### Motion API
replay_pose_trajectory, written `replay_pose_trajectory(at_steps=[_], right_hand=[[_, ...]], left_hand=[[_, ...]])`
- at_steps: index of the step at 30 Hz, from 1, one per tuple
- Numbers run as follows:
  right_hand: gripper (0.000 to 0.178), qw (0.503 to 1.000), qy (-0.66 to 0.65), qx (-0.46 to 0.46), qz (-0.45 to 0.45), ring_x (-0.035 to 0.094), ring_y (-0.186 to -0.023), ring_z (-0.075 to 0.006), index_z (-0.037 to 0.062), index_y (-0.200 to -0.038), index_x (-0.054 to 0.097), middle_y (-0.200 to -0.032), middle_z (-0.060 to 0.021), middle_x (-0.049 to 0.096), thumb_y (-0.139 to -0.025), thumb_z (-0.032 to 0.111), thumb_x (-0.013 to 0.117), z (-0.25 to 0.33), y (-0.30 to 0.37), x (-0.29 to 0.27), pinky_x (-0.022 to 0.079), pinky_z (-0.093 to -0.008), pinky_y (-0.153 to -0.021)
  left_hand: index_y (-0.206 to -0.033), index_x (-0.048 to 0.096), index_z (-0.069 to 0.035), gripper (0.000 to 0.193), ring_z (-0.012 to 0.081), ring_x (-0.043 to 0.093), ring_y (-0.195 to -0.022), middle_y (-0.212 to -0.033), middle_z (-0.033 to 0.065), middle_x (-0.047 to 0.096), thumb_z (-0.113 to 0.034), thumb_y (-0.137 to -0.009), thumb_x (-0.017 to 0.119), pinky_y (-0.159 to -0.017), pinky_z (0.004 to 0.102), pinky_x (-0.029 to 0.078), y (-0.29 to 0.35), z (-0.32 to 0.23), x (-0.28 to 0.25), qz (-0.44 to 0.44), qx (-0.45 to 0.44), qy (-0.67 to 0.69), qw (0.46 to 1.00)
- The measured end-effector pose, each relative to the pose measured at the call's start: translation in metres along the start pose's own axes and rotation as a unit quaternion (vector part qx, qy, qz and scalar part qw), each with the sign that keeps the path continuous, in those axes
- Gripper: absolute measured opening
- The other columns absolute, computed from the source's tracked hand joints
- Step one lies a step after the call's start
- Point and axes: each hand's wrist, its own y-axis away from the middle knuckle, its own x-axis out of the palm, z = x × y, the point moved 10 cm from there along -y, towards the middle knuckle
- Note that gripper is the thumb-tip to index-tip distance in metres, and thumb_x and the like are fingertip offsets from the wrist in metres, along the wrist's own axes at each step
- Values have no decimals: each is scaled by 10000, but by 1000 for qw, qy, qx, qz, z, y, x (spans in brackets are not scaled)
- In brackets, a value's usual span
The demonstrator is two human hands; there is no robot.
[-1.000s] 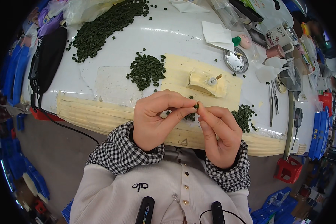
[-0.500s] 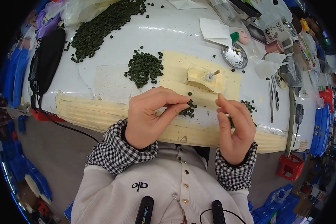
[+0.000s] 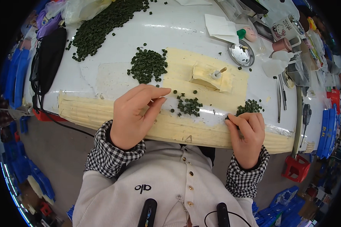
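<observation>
My left hand (image 3: 132,115) is open above the table's near edge, thumb and index finger apart with nothing between them. Just right of its fingertips lies a small scattered group of dark green, button-like pieces (image 3: 189,106). My right hand (image 3: 249,138) pinches one small dark green piece (image 3: 227,118) between thumb and index finger. Beyond that hand sits another little pile of green pieces (image 3: 250,107). A block wrapped in cream tape (image 3: 206,81), with a thin peg (image 3: 221,72) standing out of its top, rests on a cream taped sheet (image 3: 178,68).
A medium pile of green pieces (image 3: 147,68) lies left of the sheet, and a much larger heap (image 3: 98,34) farther back. At right are a round metal lid (image 3: 241,53), tweezers (image 3: 279,102), a white squeeze bottle (image 3: 273,68) and a mug (image 3: 286,30). A black pouch (image 3: 51,62) lies at left.
My hands have drawn apart, the left moving left and opening its pinch, the right moving down and slightly right. A green piece now shows between the right fingertips.
</observation>
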Motion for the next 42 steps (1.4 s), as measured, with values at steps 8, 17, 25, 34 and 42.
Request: replay_pose_trajectory(at_steps=[8, 17, 25, 34, 42], right_hand=[[267, 998, 37, -52, 2, 518, -751, -240, 39, -920, 702, -767, -50, 561, -661, -21, 728, 14, -7, 9, 435, -359, -676], [244, 998, 34, -43, -23, 527, -754, -235, 37, -909, 694, -784, -51, 574, -672, 2, 747, 14, -5, 8, 436, -356, -675], [198, 997, 41, -56, -39, 546, -747, -246, 18, -873, 665, -779, -62, 586, -693, 5, 746, 16, -4, 6, 441, -356, -661], [118, 941, -326, 89, -9, 622, -752, -200, -23, -916, 668, -830, -110, 658, -803, -59, 670, 9, -9, 9, 481, -282, -684], [126, 718, -669, 186, 48, 632, -791, -123, -31, -1019, 637, -878, -79, 672, -925, 45, 602, 2, -11, 52, 514, -256, -753]], left_hand=[[-911, 689, -19, 151, 155, 510, -652, -770, 56, 571, 40, -772, 693, -569, 266, 405, -4, 10, -20, -39, 21, -149, 988], [-899, 684, -30, 167, 216, 491, -721, -752, 58, 521, 25, -742, 693, -614, 324, 418, -10, 3, -4, -18, 65, -222, 973], [-886, 641, -28, 126, 227, 601, -736, -812, 66, 601, 3, -772, 686, -639, 303, 498, -6, 4, -6, -28, 57, -177, 982], [-986, 636, 52, 134, 145, 643, -793, -894, 109, 644, 53, -852, 638, -691, 249, 531, 2, -9, 32, 118, -88, 313, 938], [-1093, 624, 68, 193, 173, 678, -865, -967, 146, 678, 7, -912, 593, -790, 274, 565, 3, -7, 75, 168, -172, 494, 835]])
